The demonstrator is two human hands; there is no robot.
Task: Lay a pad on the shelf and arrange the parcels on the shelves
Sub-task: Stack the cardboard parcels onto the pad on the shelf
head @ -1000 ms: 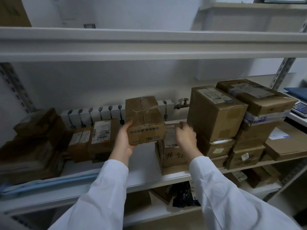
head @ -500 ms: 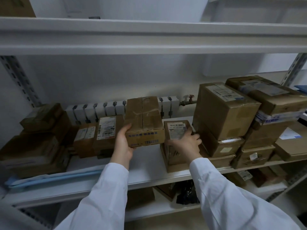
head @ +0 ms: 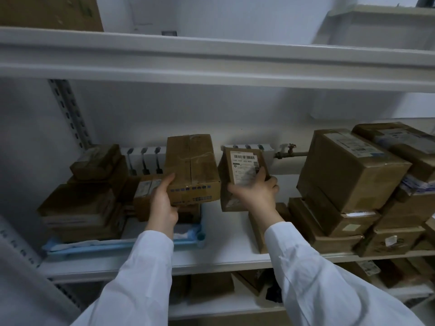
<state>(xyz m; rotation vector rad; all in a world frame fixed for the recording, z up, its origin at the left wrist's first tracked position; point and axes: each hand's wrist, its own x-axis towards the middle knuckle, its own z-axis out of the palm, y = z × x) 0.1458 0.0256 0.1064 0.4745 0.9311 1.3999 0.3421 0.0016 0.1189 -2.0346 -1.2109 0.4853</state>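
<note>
My left hand point(head: 163, 203) grips the left side of a taped cardboard parcel point(head: 191, 169) and holds it in the air above the middle shelf point(head: 223, 257). My right hand point(head: 257, 196) holds a smaller parcel with a barcode label point(head: 242, 170), lifted off the shelf and tilted, just right of the first. A blue and white pad point(head: 122, 242) lies on the left part of the shelf under a group of parcels point(head: 82, 205).
A tall stack of parcels point(head: 348, 182) fills the right part of the shelf. A white radiator point(head: 144, 158) with a pipe and valve point(head: 290, 151) runs along the back wall. An upper shelf point(head: 211, 62) hangs overhead; more boxes sit on the lower shelf point(head: 211, 288).
My right hand has taken the labelled small parcel off the stack on the shelf and raised it. The left hand carried its parcel further left, over the parcels on the pad.
</note>
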